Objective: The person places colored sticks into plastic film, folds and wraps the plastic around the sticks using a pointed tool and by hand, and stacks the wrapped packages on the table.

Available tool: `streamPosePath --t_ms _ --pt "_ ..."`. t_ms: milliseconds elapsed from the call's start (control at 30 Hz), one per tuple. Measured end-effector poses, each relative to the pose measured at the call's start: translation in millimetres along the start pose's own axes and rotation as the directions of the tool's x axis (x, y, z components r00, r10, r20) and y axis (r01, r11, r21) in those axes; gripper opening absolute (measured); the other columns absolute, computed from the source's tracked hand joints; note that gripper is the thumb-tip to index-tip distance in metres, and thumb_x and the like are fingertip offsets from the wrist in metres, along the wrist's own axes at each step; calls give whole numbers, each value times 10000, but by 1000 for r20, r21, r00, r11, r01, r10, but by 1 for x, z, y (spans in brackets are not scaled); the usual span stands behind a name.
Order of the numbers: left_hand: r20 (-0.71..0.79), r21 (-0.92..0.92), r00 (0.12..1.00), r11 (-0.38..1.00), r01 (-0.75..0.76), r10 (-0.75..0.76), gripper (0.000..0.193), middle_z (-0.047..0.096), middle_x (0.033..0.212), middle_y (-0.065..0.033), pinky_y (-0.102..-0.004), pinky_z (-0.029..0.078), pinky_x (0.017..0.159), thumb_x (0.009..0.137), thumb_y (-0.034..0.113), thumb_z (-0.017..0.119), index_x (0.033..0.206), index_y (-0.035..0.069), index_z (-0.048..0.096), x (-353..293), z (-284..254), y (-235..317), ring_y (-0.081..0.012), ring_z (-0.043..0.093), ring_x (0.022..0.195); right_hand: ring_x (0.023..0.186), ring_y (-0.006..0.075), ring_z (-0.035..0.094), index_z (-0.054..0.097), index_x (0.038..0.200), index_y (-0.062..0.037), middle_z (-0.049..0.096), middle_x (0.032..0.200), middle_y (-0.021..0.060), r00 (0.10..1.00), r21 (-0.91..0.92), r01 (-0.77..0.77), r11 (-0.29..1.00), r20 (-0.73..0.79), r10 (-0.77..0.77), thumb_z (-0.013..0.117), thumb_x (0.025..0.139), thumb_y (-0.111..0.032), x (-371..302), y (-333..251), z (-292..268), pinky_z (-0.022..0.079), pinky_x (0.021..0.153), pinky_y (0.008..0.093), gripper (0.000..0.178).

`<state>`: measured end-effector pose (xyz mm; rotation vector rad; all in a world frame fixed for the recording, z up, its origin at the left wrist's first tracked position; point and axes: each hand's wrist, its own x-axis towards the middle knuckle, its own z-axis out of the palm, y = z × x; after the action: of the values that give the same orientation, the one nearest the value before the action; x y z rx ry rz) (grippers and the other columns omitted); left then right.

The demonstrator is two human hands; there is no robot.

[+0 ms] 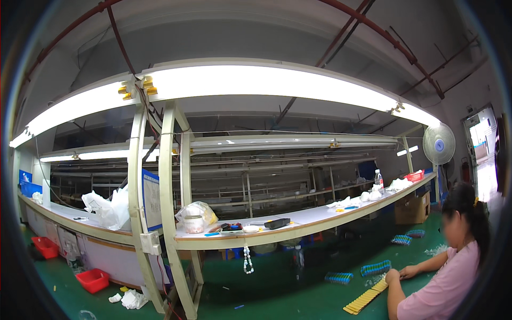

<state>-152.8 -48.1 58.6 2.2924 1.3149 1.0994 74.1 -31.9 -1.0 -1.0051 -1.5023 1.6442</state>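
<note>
Neither of my hands is in view; the camera looks up and across the work line. At the lower right a co-worker in a pink top (453, 277) rests both hands on a long yellow strip of small parts (365, 300) that lies on the green surface (277, 288). Blue racks of small parts (375, 268) lie just beyond that strip, and another blue rack (338, 277) lies to their left.
A long white shelf (320, 216) on cream posts carries a bagged jar (196, 218), a black block (277, 223), a water bottle (378, 181) and a red basket (414, 175). Bright tube lights (256, 80) hang above. Red bins (93, 280), a cardboard box (412, 209) and a fan (439, 144) stand around.
</note>
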Motion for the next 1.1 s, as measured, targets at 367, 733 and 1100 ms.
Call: streamPosePath --t_ms 367,733,1100 --pt "446 -21 881 983 183 -155 368 665 1103 -185 -434 485 930 934 298 632 1217 62 622 -44 -10 10 -350 634 1042 789 149 675 639 1085 8 716 923 100 993 213 76 974 -100 -55 494 1041 -282 -10 11 -1 564 753 305 328" --pt "857 -60 513 983 175 -38 358 696 968 -204 -425 550 741 913 144 642 1175 -6 451 61 29 24 -359 691 897 818 130 567 579 979 -20 660 901 42 988 -286 -7 958 -148 -37 739 891 -308 -33 -28 -38 468 736 289 341" --pt "816 -50 567 965 259 -110 424 674 1023 -290 -466 517 775 929 86 581 1257 26 319 60 43 31 -444 661 957 588 270 586 496 893 -41 642 723 111 979 -340 -29 940 -198 -42 653 947 -321 -51 -12 -28 451 555 376 325"
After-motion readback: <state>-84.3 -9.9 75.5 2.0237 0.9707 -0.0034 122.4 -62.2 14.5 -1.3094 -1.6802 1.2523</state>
